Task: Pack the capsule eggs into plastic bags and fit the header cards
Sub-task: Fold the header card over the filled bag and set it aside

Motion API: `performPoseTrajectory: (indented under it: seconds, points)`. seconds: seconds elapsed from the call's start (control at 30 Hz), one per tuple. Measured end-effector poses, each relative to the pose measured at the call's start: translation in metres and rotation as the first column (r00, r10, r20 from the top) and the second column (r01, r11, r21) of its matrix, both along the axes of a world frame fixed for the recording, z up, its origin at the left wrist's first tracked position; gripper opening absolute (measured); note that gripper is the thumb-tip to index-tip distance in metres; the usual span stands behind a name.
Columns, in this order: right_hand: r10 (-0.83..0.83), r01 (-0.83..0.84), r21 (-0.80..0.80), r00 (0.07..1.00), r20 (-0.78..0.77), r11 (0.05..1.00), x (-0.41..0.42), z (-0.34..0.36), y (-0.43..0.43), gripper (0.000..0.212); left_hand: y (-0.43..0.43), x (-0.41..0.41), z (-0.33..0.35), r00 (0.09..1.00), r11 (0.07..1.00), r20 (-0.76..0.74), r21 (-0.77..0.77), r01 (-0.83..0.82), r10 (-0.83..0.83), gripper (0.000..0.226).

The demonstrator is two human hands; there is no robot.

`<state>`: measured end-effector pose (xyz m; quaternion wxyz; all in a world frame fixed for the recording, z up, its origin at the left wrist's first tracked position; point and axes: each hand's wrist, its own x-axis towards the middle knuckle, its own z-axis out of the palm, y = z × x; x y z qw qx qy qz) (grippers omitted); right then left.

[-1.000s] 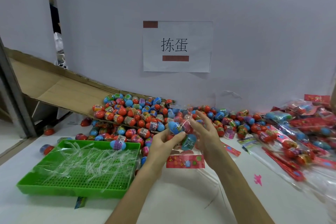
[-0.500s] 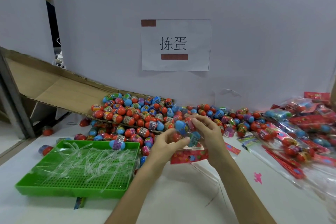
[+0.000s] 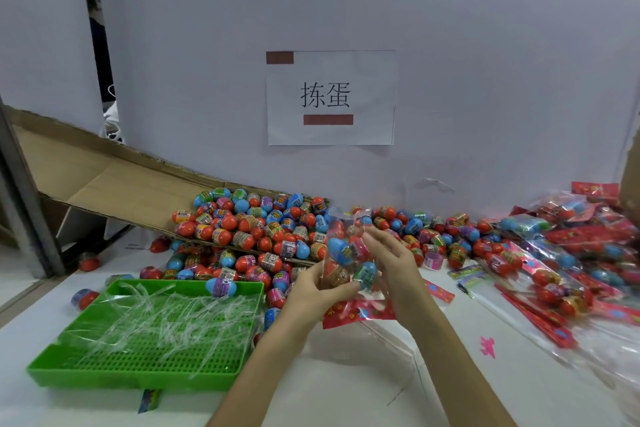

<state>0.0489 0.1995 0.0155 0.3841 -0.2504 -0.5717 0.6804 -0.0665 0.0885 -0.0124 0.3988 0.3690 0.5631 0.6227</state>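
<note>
Since half a second ago the right grip [image 3: 394, 263] has slipped from the top of the plastic bag [image 3: 346, 253] to its side, and the bag stands taller. Behind the green tray [image 3: 138, 378] a cardboard chute [image 3: 104, 180] slopes down to a heap of loose capsule eggs [image 3: 256, 225]. The tray holds clear strips [image 3: 166, 319], with one blue egg [image 3: 221, 285] on its far rim. Just right of the tray, above the desk [image 3: 311, 392], the left grip [image 3: 311, 295] is clamped round the bottom of the bag, which holds several eggs. The right grip lies against the bag's side away from the tray, fingers fairly straight; whether it pinches the film I cannot tell. A red header card [image 3: 360, 314] sits just below both grips. Well right of the tray, filled packs [image 3: 571, 253] pile up.
</note>
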Motion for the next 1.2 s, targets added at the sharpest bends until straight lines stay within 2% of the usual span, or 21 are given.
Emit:
performPoseTrajectory:
  seconds: [0.1,0.17,0.23,0.37,0.47,0.57,0.77,0.83,0.93,1.0,1.2]
  points:
    - [-0.053,0.053,0.020,0.998,-0.017,0.998,0.001,-0.003,0.003,0.022,0.000,0.003,0.001,0.996,0.999,-0.082,-0.031,0.020,-0.023,0.038]
    - [-0.039,0.040,0.033,0.999,-0.029,0.999,0.003,-0.002,0.003,0.025,0.000,0.004,0.002,0.987,0.998,-0.148,0.009,-0.055,0.056,0.040]
    - [-0.014,0.015,0.051,1.000,-0.009,0.999,0.002,-0.002,0.002,0.029,0.000,0.003,0.004,0.974,0.982,-0.141,0.098,-0.164,0.177,0.039]
    - [0.023,-0.028,0.072,0.998,0.067,0.997,-0.002,0.000,-0.005,0.034,0.001,-0.004,0.004,0.932,0.924,-0.100,0.203,-0.324,0.348,0.002]
    - [0.081,-0.092,0.100,0.990,0.115,0.991,-0.004,0.001,-0.010,0.029,0.000,-0.007,0.002,0.907,0.901,-0.099,0.201,-0.385,0.410,0.009]
    - [0.047,-0.060,0.112,0.992,0.114,0.992,-0.006,-0.001,-0.012,0.024,-0.001,-0.006,0.004,0.908,0.901,-0.076,0.184,-0.393,0.411,0.017]
    - [0.072,-0.075,0.037,0.995,0.066,0.997,-0.008,-0.003,-0.012,0.027,-0.005,0.001,0.009,0.895,0.880,-0.032,0.200,-0.430,0.445,0.022]
    - [0.045,-0.045,0.019,0.998,0.037,0.999,-0.008,-0.004,-0.011,0.027,-0.005,0.003,0.011,0.910,0.890,-0.009,0.215,-0.403,0.414,0.018]
    - [-0.003,0.003,-0.021,1.000,0.012,1.000,-0.008,-0.005,-0.010,0.026,-0.005,0.004,0.013,0.930,0.901,0.032,0.237,-0.363,0.366,0.028]
    - [-0.009,0.009,-0.033,1.000,0.018,0.999,-0.008,-0.005,-0.009,0.024,-0.005,0.003,0.013,0.919,0.887,0.054,0.247,-0.391,0.390,0.029]
    - [0.119,-0.117,-0.020,0.985,0.126,0.993,-0.013,-0.002,-0.015,0.049,-0.005,-0.002,0.013,0.831,0.794,0.175,0.245,-0.557,0.528,0.020]
